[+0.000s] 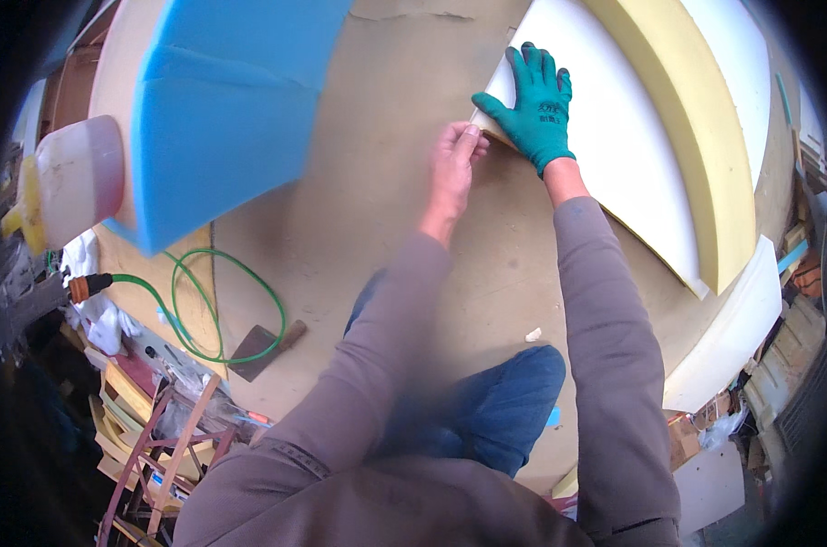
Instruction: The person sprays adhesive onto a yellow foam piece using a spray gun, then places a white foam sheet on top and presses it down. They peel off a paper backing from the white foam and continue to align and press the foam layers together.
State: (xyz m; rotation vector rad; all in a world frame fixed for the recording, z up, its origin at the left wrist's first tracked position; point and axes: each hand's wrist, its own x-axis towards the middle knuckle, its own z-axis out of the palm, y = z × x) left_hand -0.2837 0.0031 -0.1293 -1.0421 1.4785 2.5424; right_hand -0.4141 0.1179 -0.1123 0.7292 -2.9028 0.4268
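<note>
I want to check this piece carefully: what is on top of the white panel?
The gloved right hand rests spread on the white panel, and a curved yellow strip runs along its right side. The surface beneath that hand is covered, so it cannot be seen.

A broad tan work surface [381, 68] carries a blue foam block [231, 100] at upper left, a white panel [614, 137] at upper right and, lower down, a small pale scrap [534, 335] and a wooden-handled, broad-bladed tool [252, 343] crossed by a looped green hose [267, 285].
</note>
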